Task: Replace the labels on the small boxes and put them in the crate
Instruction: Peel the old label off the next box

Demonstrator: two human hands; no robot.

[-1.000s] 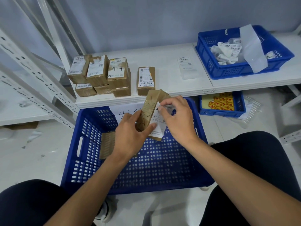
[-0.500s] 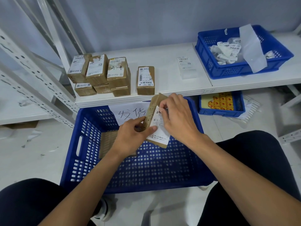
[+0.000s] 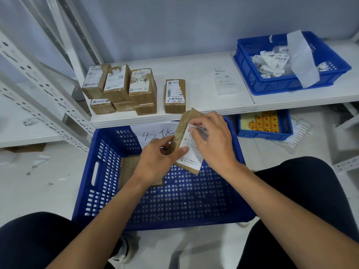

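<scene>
Label getting smoothed onto a small box over the crate

Left hand (image 3: 157, 159) grips the small box (image 3: 179, 133) by its brown side, fingers curled round it and the thumb down on the white label (image 3: 189, 162). The right hand (image 3: 213, 145) lies flat-ish on that label with its fingers pressing the upper part, not wrapped round anything. The box is tilted and held in the air above the blue crate (image 3: 87, 171), near its far wall. A cardboard piece (image 3: 128, 169) lies on the crate's floor. On the white shelf (image 3: 194, 65) behind sit a stack of boxes (image 3: 120, 84), one lone box (image 3: 174, 94) just beside them, a loose label sheet (image 3: 223, 80) and a blue bin (image 3: 272, 86) of crumpled labels.
</scene>
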